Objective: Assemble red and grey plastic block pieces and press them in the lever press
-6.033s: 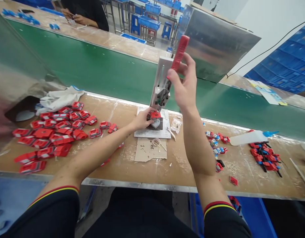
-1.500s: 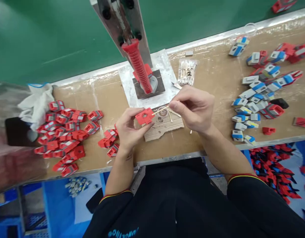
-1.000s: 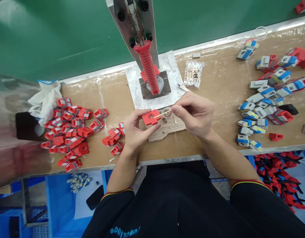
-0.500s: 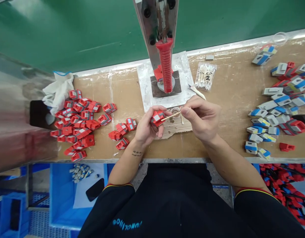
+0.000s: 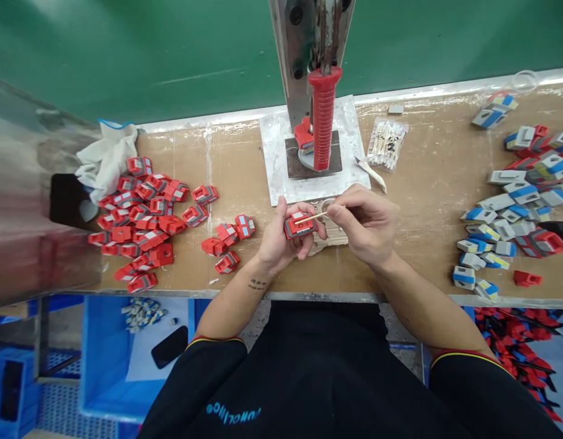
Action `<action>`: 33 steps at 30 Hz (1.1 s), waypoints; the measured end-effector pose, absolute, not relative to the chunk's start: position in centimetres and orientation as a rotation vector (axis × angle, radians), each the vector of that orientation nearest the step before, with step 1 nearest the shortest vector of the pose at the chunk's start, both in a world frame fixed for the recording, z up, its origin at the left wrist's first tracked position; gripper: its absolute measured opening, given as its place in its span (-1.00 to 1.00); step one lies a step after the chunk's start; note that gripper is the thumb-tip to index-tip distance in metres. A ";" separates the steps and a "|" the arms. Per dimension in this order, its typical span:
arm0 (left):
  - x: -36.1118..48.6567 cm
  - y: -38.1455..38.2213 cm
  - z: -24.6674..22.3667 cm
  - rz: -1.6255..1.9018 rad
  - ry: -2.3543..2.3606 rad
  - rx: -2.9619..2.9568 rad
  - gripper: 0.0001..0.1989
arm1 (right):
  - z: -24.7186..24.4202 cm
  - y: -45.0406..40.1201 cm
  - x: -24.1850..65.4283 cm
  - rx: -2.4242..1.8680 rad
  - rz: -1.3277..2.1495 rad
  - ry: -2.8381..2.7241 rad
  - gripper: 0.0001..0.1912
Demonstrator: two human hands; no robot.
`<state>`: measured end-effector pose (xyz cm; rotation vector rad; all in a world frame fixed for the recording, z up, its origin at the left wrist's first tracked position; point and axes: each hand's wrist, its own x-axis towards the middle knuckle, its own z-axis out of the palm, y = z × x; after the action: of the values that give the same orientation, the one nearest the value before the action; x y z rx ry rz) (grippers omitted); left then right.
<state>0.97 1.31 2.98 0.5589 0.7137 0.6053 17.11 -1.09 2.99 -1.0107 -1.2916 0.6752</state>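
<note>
Two hands are occupied above the counter, close to its front edge, which both forearms cross. Left hand: grip curled around a red block, thumb raised beside it. Right hand: grip pinching a thin stick, its tip at the block's upper face. Block sits in front of the press.

Room: brown surface lies open between the left hand and the small red cluster, and from the right hand across to the grey-blue pile. The far edge borders a green surface.

Obstructions: press handle stands just beyond the hands, over a pale base plate; a red piece sits at the press. Torn cardboard lies partly under the hands. White-handled tool lies just beyond the right hand. Further left: large red pile, white cloth.

Containers: clear packet holds cotton swabs. Blue bin, below the counter, holds small grey parts, a white sheet and a black phone.
</note>
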 end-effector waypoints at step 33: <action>1.1 1.5 3.4 0.638 0.809 0.518 -0.33 | 3.6 -1.1 18.2 -1.001 0.381 -1.505 -0.80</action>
<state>1.07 1.52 3.41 0.5182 0.8087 0.6384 18.23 -1.10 3.63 -1.0015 -1.5049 0.3806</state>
